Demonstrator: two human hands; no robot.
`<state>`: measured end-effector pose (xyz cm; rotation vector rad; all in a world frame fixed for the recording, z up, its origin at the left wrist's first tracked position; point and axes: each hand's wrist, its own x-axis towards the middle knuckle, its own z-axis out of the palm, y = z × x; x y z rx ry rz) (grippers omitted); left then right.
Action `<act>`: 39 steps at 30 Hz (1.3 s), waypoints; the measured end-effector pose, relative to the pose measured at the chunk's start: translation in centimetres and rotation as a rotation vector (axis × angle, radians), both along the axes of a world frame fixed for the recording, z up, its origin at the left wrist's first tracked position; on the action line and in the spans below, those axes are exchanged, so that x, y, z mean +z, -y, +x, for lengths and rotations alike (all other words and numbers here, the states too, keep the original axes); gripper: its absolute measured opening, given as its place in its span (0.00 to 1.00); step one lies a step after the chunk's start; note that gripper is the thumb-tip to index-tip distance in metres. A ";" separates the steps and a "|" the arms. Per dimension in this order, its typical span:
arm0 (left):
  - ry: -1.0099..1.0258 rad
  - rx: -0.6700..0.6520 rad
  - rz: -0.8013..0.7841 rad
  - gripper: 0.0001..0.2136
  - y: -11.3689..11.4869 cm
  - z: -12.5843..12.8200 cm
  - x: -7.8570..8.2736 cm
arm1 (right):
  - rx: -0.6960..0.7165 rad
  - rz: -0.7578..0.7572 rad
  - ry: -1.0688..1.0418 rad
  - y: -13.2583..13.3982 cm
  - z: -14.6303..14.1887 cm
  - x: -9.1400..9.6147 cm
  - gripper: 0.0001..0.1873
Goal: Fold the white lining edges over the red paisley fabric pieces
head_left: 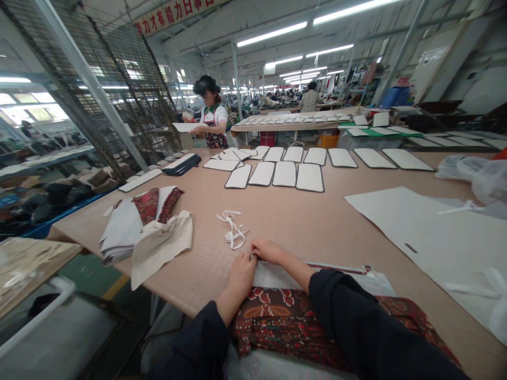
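Observation:
My left hand (241, 274) and my right hand (269, 250) meet fingertip to fingertip at the far left corner of a clear plastic bag (273, 275). The fingers of both are closed in a pinch on this corner; the exact spot they grip is partly hidden. A dark red strip (344, 269) runs along the bag's far edge. Folded brown-red patterned fabric (273, 311) lies at the bag, close to my body, partly covered by my right forearm. Just beyond my fingertips lies a loose tangle of white tape (233, 230).
Grey and patterned cloth (122, 224) and a beige cloth piece (162, 245) lie at left. White dark-edged panels (284, 174) line the table's far side. A large white sheet (428, 227) and crumpled plastic (471, 174) occupy the right. Across the table, a co-worker (214, 119) holds a white panel.

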<state>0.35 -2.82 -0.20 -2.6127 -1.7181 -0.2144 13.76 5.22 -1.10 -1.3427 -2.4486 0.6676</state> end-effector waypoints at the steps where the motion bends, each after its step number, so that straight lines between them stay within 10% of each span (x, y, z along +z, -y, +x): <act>1: 0.003 0.003 -0.001 0.15 0.0 0.0 -0.1 | -0.010 -0.006 -0.013 0.0 0.1 0.0 0.06; 25: 0.027 -0.116 0.138 0.13 -0.4 0.0 -0.6 | -0.158 0.125 0.107 2.6 -0.2 0.5 0.09; 31: 0.059 -0.110 0.095 0.14 -0.3 -0.2 -0.4 | 0.081 0.327 0.326 9.0 6.7 1.2 0.10; 39: 0.080 -0.099 0.007 0.12 -0.8 -0.4 0.6 | -0.217 0.110 0.365 12.3 19.4 1.9 0.13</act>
